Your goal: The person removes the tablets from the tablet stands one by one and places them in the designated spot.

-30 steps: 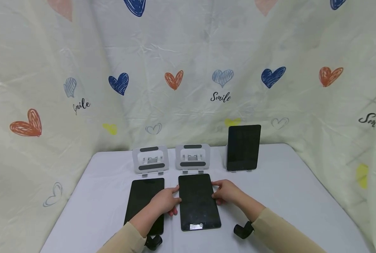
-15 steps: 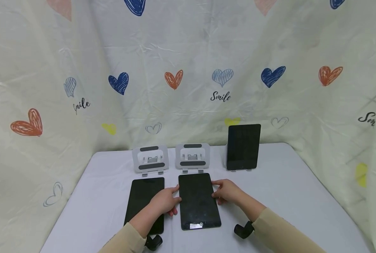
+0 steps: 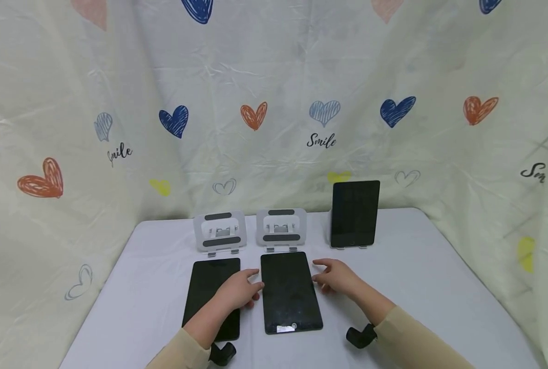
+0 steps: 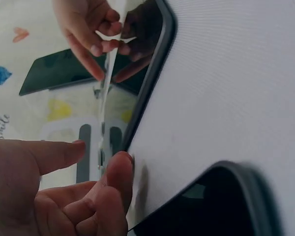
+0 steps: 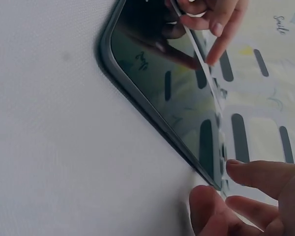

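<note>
A black tablet (image 3: 290,292) lies flat on the white table (image 3: 417,277), its screen also seen in the left wrist view (image 4: 142,59) and the right wrist view (image 5: 162,83). My left hand (image 3: 241,289) hovers over a second flat tablet (image 3: 209,294), with relaxed fingers beside the middle tablet's left edge and the thumb (image 4: 120,169) by that edge. My right hand (image 3: 334,277) sits just off the right edge, its fingers (image 5: 246,169) loose and holding nothing. Both hands are empty.
Two empty white stands (image 3: 218,233) (image 3: 280,228) stand behind the flat tablets. A third black tablet (image 3: 354,214) is propped upright at the back right. A heart-printed cloth (image 3: 274,118) walls the table on three sides.
Both hands have let go of the middle tablet's side edges and drawn slightly outward, the right one more. The tablet stays flat in place.
</note>
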A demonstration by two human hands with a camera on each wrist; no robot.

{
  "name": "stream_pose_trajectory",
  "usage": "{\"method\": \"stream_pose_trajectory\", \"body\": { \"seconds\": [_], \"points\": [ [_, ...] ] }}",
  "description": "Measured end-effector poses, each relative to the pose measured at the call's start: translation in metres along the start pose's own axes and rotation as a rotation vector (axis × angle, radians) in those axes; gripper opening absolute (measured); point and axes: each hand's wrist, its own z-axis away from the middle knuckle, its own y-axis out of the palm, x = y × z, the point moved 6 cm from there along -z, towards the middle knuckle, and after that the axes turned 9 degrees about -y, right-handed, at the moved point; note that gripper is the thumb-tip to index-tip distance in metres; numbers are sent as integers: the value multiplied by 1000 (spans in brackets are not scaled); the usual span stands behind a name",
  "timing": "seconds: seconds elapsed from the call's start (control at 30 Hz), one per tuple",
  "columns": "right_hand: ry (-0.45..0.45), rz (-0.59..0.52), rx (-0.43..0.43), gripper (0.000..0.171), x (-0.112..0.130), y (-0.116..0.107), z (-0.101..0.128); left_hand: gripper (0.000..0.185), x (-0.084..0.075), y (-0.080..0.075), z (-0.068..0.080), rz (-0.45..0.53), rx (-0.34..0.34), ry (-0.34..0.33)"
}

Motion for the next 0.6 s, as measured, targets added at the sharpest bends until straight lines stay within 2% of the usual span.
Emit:
{"method": "stream_pose_trajectory", "body": {
  "seconds": [0.23, 0.6],
  "points": [
    [-25, 32, -59, 48, 1, -13, 6, 55, -7, -7, 2, 101, 34, 62],
    [-98, 43, -80, 44, -4, -22, 8, 52, -17, -10, 0, 174, 67, 119]
  ]
}}
